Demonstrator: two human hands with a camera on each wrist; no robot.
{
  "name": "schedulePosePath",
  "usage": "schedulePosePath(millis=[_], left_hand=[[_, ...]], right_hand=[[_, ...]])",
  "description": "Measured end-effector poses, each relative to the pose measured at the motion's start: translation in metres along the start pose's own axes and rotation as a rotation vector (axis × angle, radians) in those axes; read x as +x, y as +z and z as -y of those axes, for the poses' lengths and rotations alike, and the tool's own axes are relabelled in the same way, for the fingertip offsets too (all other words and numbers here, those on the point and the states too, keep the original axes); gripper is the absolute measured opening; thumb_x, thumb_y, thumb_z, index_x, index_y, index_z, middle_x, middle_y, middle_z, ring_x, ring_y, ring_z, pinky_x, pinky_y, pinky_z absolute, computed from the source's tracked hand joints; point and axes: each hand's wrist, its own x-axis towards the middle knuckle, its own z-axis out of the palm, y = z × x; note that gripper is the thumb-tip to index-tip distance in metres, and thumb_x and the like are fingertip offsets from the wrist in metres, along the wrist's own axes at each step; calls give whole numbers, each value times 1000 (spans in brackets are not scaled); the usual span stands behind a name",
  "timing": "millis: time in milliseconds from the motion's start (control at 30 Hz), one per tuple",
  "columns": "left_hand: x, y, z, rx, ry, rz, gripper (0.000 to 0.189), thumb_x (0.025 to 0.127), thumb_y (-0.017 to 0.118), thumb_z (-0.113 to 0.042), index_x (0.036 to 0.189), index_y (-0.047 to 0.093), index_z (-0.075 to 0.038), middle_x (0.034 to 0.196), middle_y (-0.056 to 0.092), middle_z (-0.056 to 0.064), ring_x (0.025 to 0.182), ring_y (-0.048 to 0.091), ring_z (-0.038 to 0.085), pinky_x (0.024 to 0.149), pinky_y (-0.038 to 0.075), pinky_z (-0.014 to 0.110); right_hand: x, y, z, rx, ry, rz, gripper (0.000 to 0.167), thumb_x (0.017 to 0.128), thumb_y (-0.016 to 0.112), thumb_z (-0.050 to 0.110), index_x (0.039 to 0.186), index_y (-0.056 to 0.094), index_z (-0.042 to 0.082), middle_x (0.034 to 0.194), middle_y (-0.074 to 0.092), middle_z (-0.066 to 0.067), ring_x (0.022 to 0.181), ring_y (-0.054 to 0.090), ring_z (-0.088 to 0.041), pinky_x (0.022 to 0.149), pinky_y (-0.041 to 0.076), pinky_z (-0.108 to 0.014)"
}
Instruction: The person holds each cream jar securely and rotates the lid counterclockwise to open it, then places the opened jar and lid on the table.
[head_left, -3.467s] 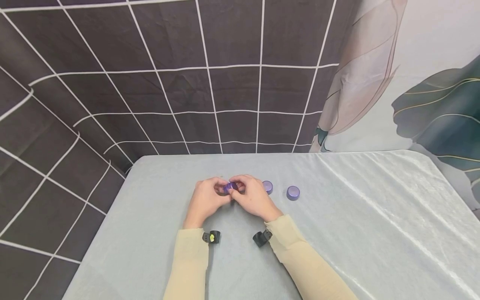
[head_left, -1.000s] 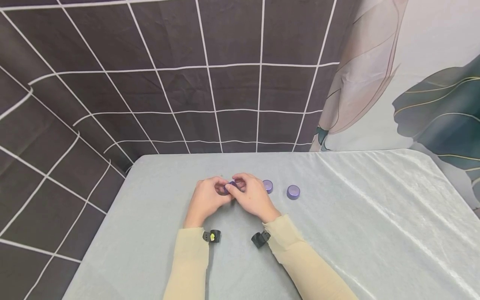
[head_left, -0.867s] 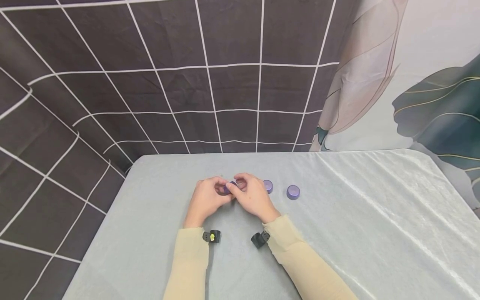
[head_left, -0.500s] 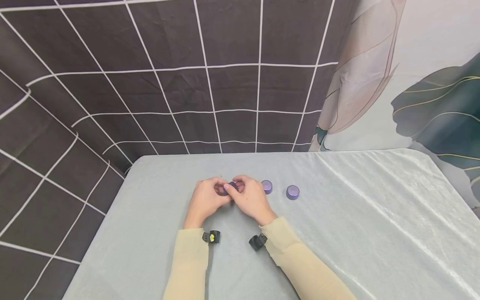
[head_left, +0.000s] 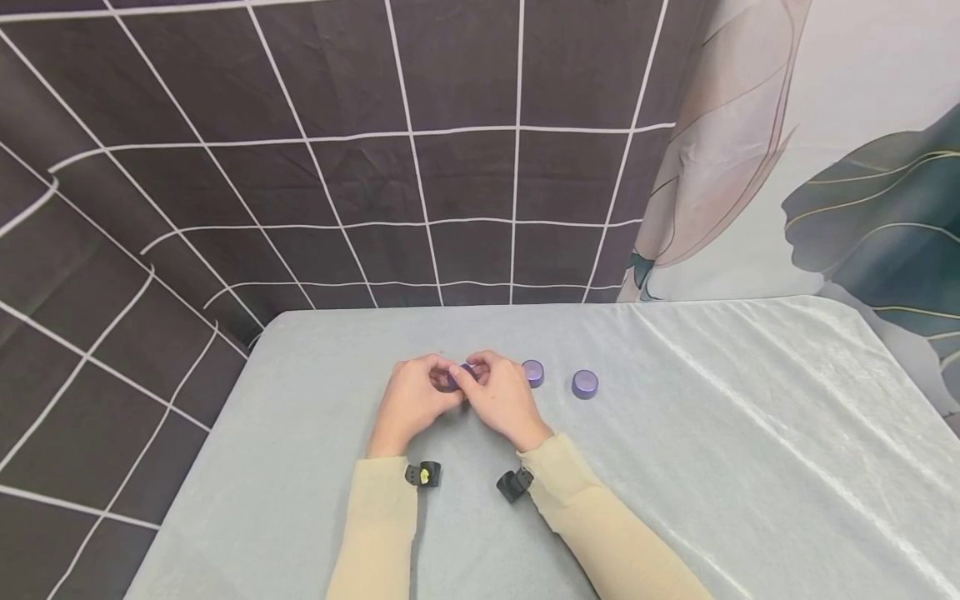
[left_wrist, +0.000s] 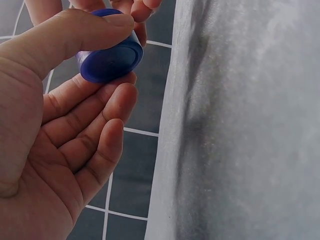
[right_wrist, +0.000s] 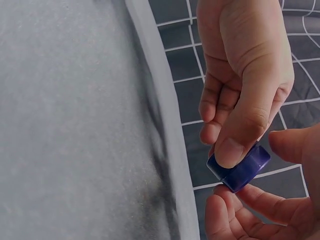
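Note:
Between both hands is a small round purple jar (right_wrist: pixel 248 166), with a seam round its side in the right wrist view. My right hand (head_left: pixel 498 396) pinches it, its thumb pressed on one part and its fingers mostly hidden behind. My left hand (head_left: pixel 415 400) holds it from the other side. In the left wrist view the left thumb lies across the jar, with the fingertips under its lower edge and the flat round end facing the camera. A similar purple piece (head_left: pixel 534 373) sits just beside the right hand, and another purple piece (head_left: pixel 585 384) lies farther right.
A pale grey cloth covers the table (head_left: pixel 712 433), with creases on its right side. Behind and to the left hangs a dark cloth (head_left: pixel 360 183) with a white grid. A leaf-patterned curtain (head_left: pixel 750 183) hangs at the back right.
Since the earliest frame the right thumb has come up over the jar, covering more of it. The right wrist has shifted slightly left. The left hand and the two pieces on the table stay put.

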Motion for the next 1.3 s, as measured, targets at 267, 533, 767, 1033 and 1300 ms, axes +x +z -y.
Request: schedulePosePath(millis=[267, 533, 767, 1033, 1300], left_hand=[[-1, 0, 0, 8, 5, -1, 26, 71, 87, -19, 93, 77, -11, 75, 70, -6, 69, 63, 8, 68, 52, 30], [-1, 0, 0, 10, 7, 5, 25, 71, 87, -19, 93, 77, -11, 75, 70, -6, 69, 62, 8, 68, 52, 30], [-1, 0, 0, -1, 2, 6, 24, 71, 87, -18, 92, 77, -12, 75, 70, -6, 69, 63, 8, 68, 52, 30], [-1, 0, 1, -8, -2, 9, 26, 71, 88, -18, 93, 77, -10, 75, 71, -6, 69, 64, 9, 69, 53, 31], [-1, 0, 0, -13, -6, 10, 27, 70, 88, -18, 93, 77, -9, 76, 72, -5, 70, 65, 9, 70, 54, 31]], right_hand=[[0, 0, -1, 3, 0, 11, 36, 94, 65, 34, 107, 72, 1, 89, 74, -8, 81, 69, -18, 76, 56, -37], [0, 0, -1, 2, 0, 14, 32, 94, 65, 32, 104, 73, 2, 87, 74, -7, 79, 69, -17, 75, 56, -36], [0, 1, -1, 9, 5, 20, 31, 94, 65, 31, 103, 73, 3, 89, 74, -7, 81, 70, -17, 76, 56, -36], [1, 0, -2, 5, -5, 23, 29, 93, 65, 29, 103, 73, 3, 87, 74, -6, 79, 69, -16, 75, 55, -36], [1, 0, -2, 5, -14, 27, 29, 93, 66, 29, 103, 73, 3, 86, 73, -5, 78, 68, -16, 75, 55, -36]])
